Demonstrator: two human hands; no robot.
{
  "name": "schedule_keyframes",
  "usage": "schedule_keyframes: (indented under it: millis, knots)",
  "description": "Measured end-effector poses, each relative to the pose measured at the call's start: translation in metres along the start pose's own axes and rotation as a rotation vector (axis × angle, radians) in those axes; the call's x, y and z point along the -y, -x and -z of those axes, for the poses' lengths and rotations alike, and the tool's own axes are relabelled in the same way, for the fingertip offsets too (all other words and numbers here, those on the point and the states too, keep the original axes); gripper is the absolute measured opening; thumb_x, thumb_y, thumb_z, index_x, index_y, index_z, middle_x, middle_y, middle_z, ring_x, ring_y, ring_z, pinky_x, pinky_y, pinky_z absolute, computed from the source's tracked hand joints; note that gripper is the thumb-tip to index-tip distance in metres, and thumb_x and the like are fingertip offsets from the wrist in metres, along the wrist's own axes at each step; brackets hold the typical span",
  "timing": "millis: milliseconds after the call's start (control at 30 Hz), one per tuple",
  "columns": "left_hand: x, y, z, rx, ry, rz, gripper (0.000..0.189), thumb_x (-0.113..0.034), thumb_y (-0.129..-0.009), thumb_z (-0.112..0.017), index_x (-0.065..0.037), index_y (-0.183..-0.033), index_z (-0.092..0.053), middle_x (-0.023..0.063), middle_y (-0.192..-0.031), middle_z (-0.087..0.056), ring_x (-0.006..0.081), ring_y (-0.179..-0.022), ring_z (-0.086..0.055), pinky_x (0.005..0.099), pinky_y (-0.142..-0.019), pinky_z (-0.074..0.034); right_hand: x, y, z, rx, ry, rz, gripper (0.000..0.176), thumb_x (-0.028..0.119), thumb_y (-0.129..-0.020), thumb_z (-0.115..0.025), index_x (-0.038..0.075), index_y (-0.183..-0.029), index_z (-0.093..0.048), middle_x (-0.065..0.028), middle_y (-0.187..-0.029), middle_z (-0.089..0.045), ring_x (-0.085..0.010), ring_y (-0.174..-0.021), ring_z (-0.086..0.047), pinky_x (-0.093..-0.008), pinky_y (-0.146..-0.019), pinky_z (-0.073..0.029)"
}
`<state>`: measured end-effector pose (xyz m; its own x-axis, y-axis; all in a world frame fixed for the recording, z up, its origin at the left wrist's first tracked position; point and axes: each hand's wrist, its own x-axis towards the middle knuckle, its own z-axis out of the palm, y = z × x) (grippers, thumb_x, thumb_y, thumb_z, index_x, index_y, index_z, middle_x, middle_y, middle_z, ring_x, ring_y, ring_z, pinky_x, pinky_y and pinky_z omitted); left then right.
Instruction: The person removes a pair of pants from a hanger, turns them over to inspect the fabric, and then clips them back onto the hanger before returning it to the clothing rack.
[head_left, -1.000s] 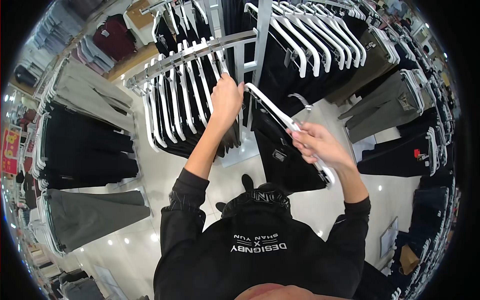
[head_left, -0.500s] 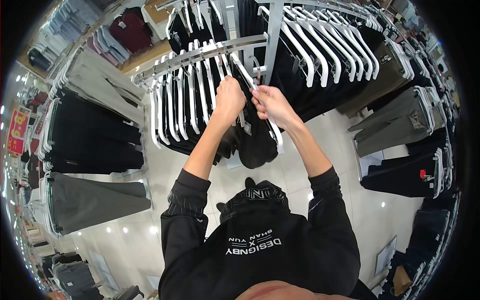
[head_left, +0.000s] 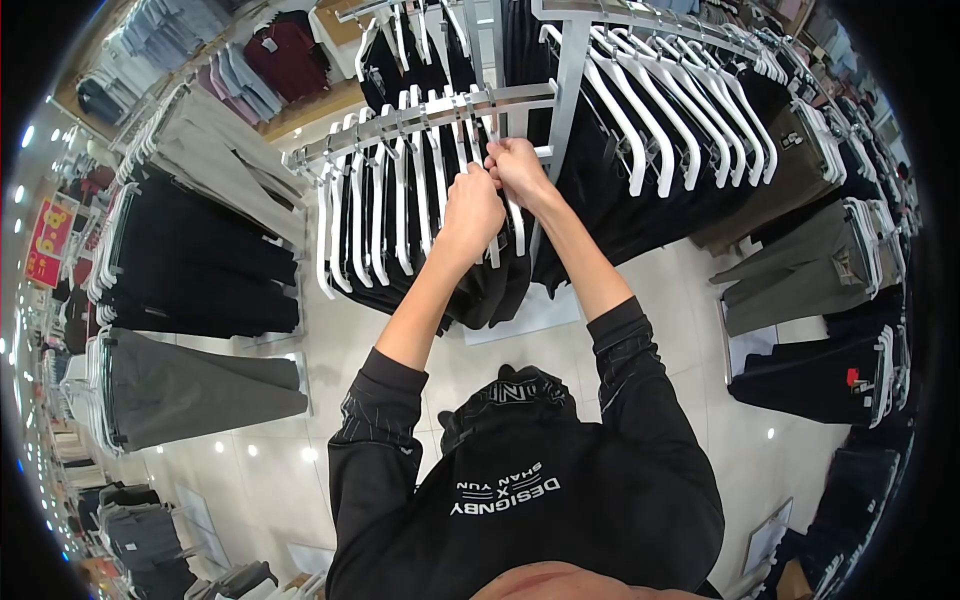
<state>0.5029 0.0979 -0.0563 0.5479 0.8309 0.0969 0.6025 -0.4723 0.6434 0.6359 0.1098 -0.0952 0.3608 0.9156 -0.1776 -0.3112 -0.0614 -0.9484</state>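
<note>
Several white hangers (head_left: 402, 210) with dark garments hang from a metal rail (head_left: 430, 113) in the upper middle. My left hand (head_left: 473, 210) is closed around a white hanger near the rail's right part, its fingertips turned away from view. Right beside it, my right hand (head_left: 520, 172) has its fingers closed on the upper part of the rightmost white hanger (head_left: 516, 225). The two hands almost touch. Below them hang dark trousers (head_left: 490, 295), partly covered by my left hand and forearm.
A metal post (head_left: 568, 80) stands just right of my hands, with another row of white hangers (head_left: 665, 130) beyond. Black trousers (head_left: 200, 260) and grey trousers (head_left: 200, 390) hang at the left, more trousers (head_left: 800, 270) at the right. Tiled floor (head_left: 500, 350) lies below.
The rightmost hanger, tilted out to the right before, now hangs closer in line with the others. My right hand has moved up and closer to my left hand. The view has shifted slightly.
</note>
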Motion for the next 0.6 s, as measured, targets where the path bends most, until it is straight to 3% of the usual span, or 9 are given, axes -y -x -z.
schedule_keyframes:
  millis: [100, 200, 233, 333, 400, 433, 467, 533, 600]
  knots:
    - [-0.009, 0.008, 0.009, -0.024, -0.038, -0.061, 0.021, 0.001, -0.088, -0.062, 0.018, -0.101, -0.058, 0.0362, -0.091, -0.068, 0.0498, -0.088, -0.070, 0.0531, -0.080, -0.059, -0.016, -0.008, -0.002, -0.061, 0.065, 0.049, 0.029, 0.017, -0.105, -0.053, -0.010, -0.099, -0.061, -0.0095, -0.075, -0.060, -0.0161, -0.051, -0.055, -0.0348, -0.044, -0.047]
    - [0.011, 0.002, -0.005, -0.173, -0.093, -0.219, 0.023, -0.001, -0.090, -0.060, 0.019, -0.099, -0.057, 0.0374, -0.075, -0.064, 0.0520, -0.071, -0.069, 0.0548, -0.069, -0.059, -0.007, -0.004, -0.003, -0.137, 0.388, 0.163, 0.032, 0.018, -0.104, -0.052, -0.010, -0.093, -0.062, -0.0120, -0.074, -0.064, -0.0196, -0.049, -0.062, -0.0366, -0.046, -0.051]
    - [-0.003, 0.009, 0.002, -0.126, -0.044, -0.128, 0.025, -0.003, -0.090, -0.063, 0.019, -0.100, -0.057, 0.0394, -0.080, -0.063, 0.0562, -0.079, -0.067, 0.0583, -0.076, -0.057, -0.003, 0.004, -0.002, -0.161, 0.427, 0.191, 0.036, 0.018, -0.103, -0.052, -0.011, -0.087, -0.064, -0.0149, -0.071, -0.068, -0.0240, -0.051, -0.068, -0.0382, -0.050, -0.055]
    - [-0.001, 0.011, -0.004, -0.125, -0.070, -0.117, 0.025, -0.002, -0.089, -0.064, 0.018, -0.100, -0.056, 0.0398, -0.081, -0.063, 0.0563, -0.079, -0.066, 0.0583, -0.076, -0.056, 0.013, 0.025, -0.007, -0.205, 0.612, 0.295, 0.037, 0.018, -0.103, -0.053, -0.012, -0.087, -0.065, -0.0174, -0.071, -0.070, -0.0272, -0.054, -0.071, -0.0396, -0.051, -0.056]
    - [-0.004, 0.016, -0.004, -0.093, -0.027, -0.073, 0.029, -0.001, -0.088, -0.066, 0.016, -0.107, -0.052, 0.0389, -0.083, -0.065, 0.0564, -0.082, -0.066, 0.0594, -0.078, -0.055, 0.010, 0.015, 0.003, -0.214, 0.713, 0.343, 0.038, 0.021, -0.104, -0.057, -0.011, -0.088, -0.069, -0.0275, -0.072, -0.069, -0.0404, -0.064, -0.072, -0.0476, -0.059, -0.057]
    - [-0.008, 0.024, -0.004, -0.055, -0.002, -0.064, 0.033, -0.003, -0.088, -0.067, 0.015, -0.111, -0.052, 0.0387, -0.085, -0.065, 0.0563, -0.083, -0.066, 0.0592, -0.079, -0.055, 0.002, 0.010, 0.019, -0.269, 1.034, 0.588, 0.040, 0.024, -0.102, -0.059, -0.010, -0.084, -0.068, -0.0326, -0.075, -0.066, -0.0489, -0.075, -0.070, -0.0533, -0.070, -0.055]
    - [-0.010, 0.032, -0.004, -0.036, 0.024, -0.049, 0.036, -0.004, -0.089, -0.069, 0.014, -0.115, -0.051, 0.0384, -0.087, -0.065, 0.0562, -0.084, -0.065, 0.0591, -0.079, -0.055, 0.026, 0.034, 0.021, -0.240, 1.080, 0.551, 0.040, 0.025, -0.101, -0.061, -0.009, -0.082, -0.069, -0.0337, -0.081, -0.066, -0.0536, -0.083, -0.066, -0.0557, -0.076, -0.053]
    - [-0.014, 0.065, 0.003, -0.077, 0.108, -0.122, 0.052, -0.007, -0.092, -0.069, 0.011, -0.135, -0.047, 0.0351, -0.112, -0.061, 0.0525, -0.098, -0.063, 0.0548, -0.084, -0.054, 0.053, 0.075, 0.030, -0.367, 0.976, 0.679, 0.032, 0.023, -0.099, -0.067, -0.007, -0.105, -0.073, -0.0282, -0.097, -0.072, -0.0431, -0.089, -0.073, -0.0448, -0.080, -0.057]
    - [-0.008, 0.103, 0.016, -0.086, 0.136, -0.225, 0.056, -0.009, -0.093, -0.070, 0.009, -0.140, -0.045, 0.0317, -0.117, -0.062, 0.0478, -0.105, -0.065, 0.0518, -0.088, -0.055, 0.080, 0.130, 0.020, -0.412, 0.771, 0.566, 0.029, 0.016, -0.101, -0.067, -0.007, -0.118, -0.069, -0.0180, -0.110, -0.073, -0.0220, -0.096, -0.073, -0.0324, -0.086, -0.057]
